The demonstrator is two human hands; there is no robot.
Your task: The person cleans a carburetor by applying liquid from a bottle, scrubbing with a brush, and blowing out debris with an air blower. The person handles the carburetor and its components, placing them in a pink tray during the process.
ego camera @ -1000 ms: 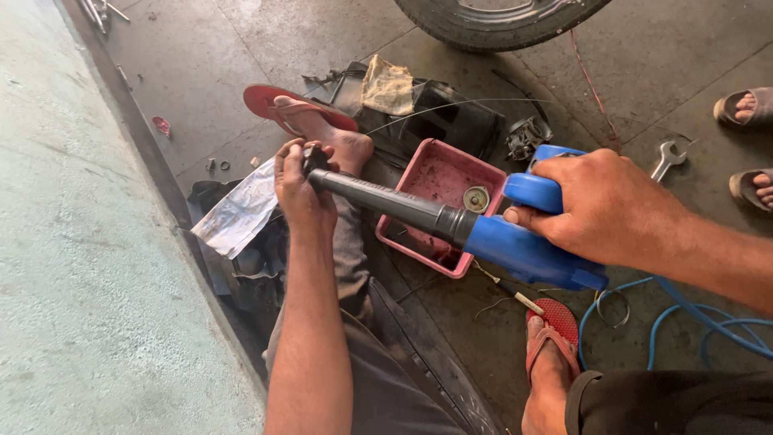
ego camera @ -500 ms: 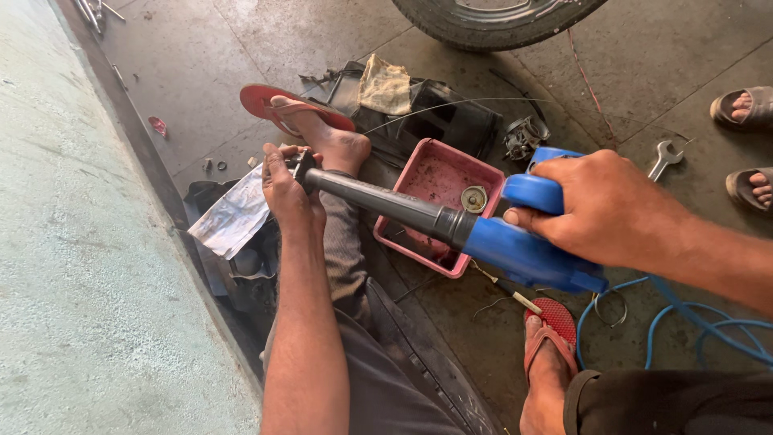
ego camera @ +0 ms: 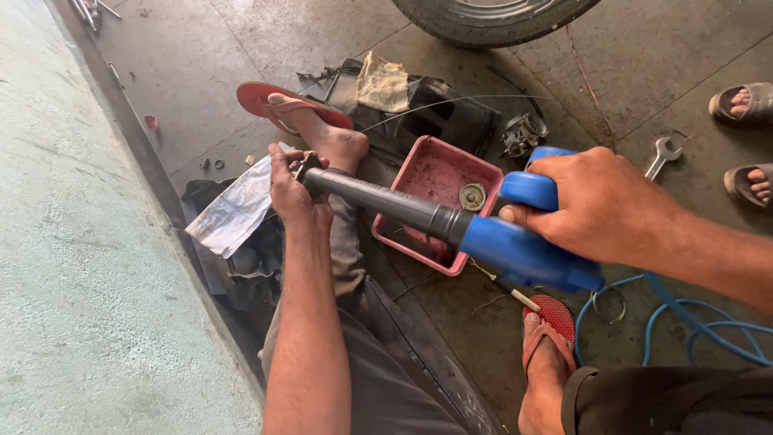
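Note:
My right hand [ego camera: 600, 205] grips the handle of a blue blower tool [ego camera: 523, 246]. Its long dark nozzle [ego camera: 378, 201] points left, over a pink tray. My left hand [ego camera: 290, 193] is closed on a small dark metal part [ego camera: 307, 167] held right at the nozzle's tip. A crumpled silvery plastic bag [ego camera: 233, 211] lies just left of that hand. The pink tray [ego camera: 439, 165] sits on the floor under the nozzle with a small round metal piece [ego camera: 472, 196] inside.
Red sandals [ego camera: 278, 101] are on my feet. A dark engine part with a rag [ego camera: 382, 80] lies behind the tray, and a tyre [ego camera: 491, 18] is at the top. A wrench [ego camera: 662, 155], a blue hose [ego camera: 684, 322] and another person's sandalled feet [ego camera: 745, 103] are at the right. A concrete ledge [ego camera: 80, 266] runs on the left.
My left hand with the small part and the nozzle tip have shifted slightly left and away. My right hand keeps its grip on the blower.

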